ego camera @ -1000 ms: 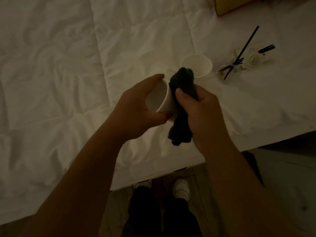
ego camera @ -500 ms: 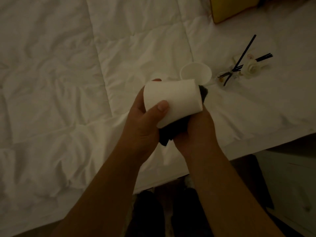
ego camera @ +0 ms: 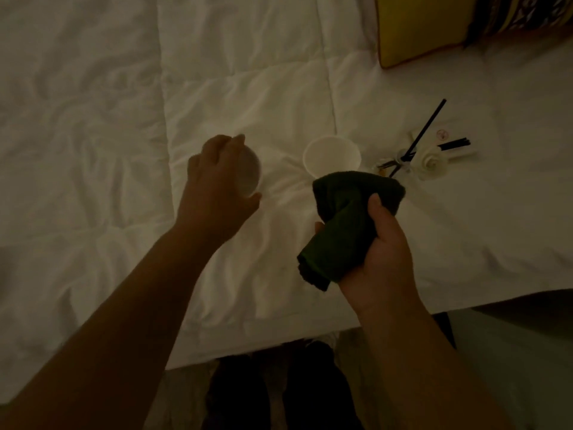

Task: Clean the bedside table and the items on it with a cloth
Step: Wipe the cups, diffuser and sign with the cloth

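Note:
My left hand (ego camera: 217, 193) grips a white paper cup (ego camera: 248, 173) from above, down at the white bed cover; the hand hides most of the cup. My right hand (ego camera: 381, 252) holds a bunched dark green cloth (ego camera: 344, 225) above the bed, apart from the cups. A second white paper cup (ego camera: 331, 156) stands upright on the cover just beyond the cloth, its mouth open to the camera.
A reed diffuser with black sticks (ego camera: 415, 147) and a small white flower (ego camera: 432, 162) lies on the white bed cover (ego camera: 93, 150) to the right of the cups. A yellow cushion (ego camera: 421, 26) sits at the top right. The bed edge and my dark shoes (ego camera: 279, 392) are below.
My hands have parted. The left hand carried the cup from the cloth down and left to the bed cover. The right hand drew the cloth away to the right.

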